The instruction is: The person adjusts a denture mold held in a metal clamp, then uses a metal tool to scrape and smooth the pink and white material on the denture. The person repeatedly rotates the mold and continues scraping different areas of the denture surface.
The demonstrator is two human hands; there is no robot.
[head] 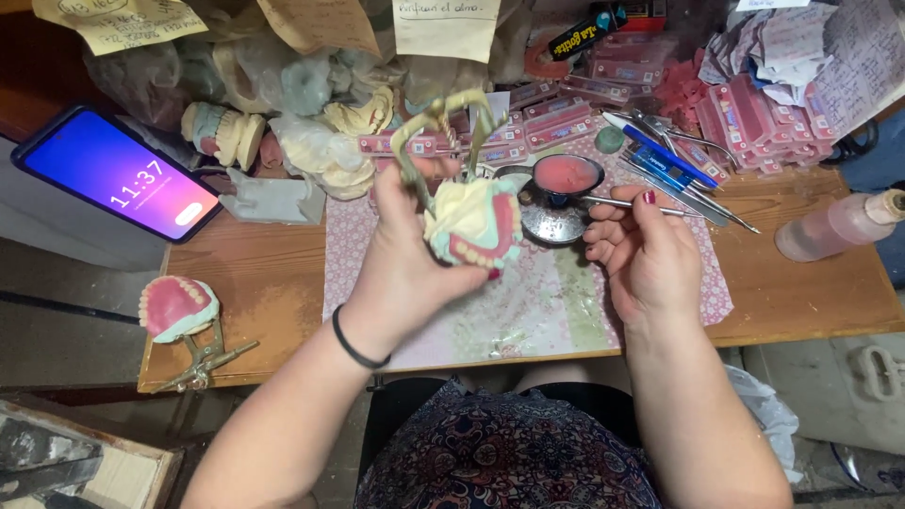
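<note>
Fingers of our left hand (415,254) wrap tightly around a denture model (474,224) mounted in a brass-coloured hinged frame (443,123), holding it up just above the patterned mat (537,311). Our right hand (646,250) pinches a slim metal instrument (650,207) between thumb and fingertips, just right of the model, its tip reaching toward a small round dish (566,174) behind the model.

We judge the model stiff but brittle: plaster that chips, pink wax and set teeth that mark under pressure. It looks fairly heavy for its size, so the plaster base and the frame seem the safe places to grip, not the teeth.

That dish holds a pink, smooth mass, likely softened wax, and sits on a shiny metal stand. Far right of the model a clear bottle (834,226) of pinkish liquid lies on its side. Behind the model, flat pink cases (566,118) are stacked, contents too small to tell. Well left of the model rests another pink denture in its frame (179,311), and a lit phone (118,174).
</note>
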